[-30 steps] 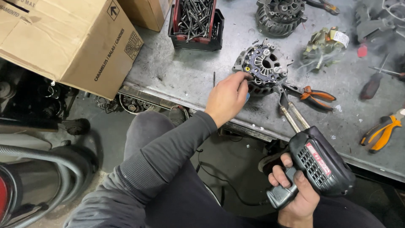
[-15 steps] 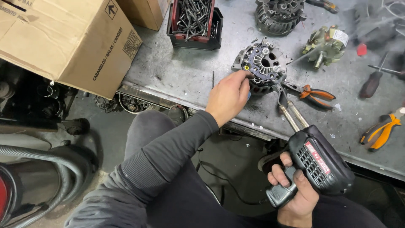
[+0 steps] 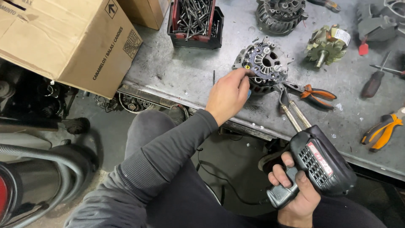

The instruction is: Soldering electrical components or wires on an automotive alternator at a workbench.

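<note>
Two hands engaged: left hand (image 3: 228,95), fingers pinched, steadying the alternator (image 3: 263,63) near the bench's (image 3: 177,71) front edge; right hand (image 3: 293,192) clenched around the soldering gun (image 3: 318,162), tip aimed there.

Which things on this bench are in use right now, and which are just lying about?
In use: left hand on the alternator; right hand holding the soldering gun.
Lying about: orange pliers, screwdriver, rotor, bolt tray, cardboard box.

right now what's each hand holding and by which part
The right hand grips a black soldering gun by its pistol handle. The left hand rests its fingertips on the alternator's near edge; whether it pinches anything cannot be told.
</note>
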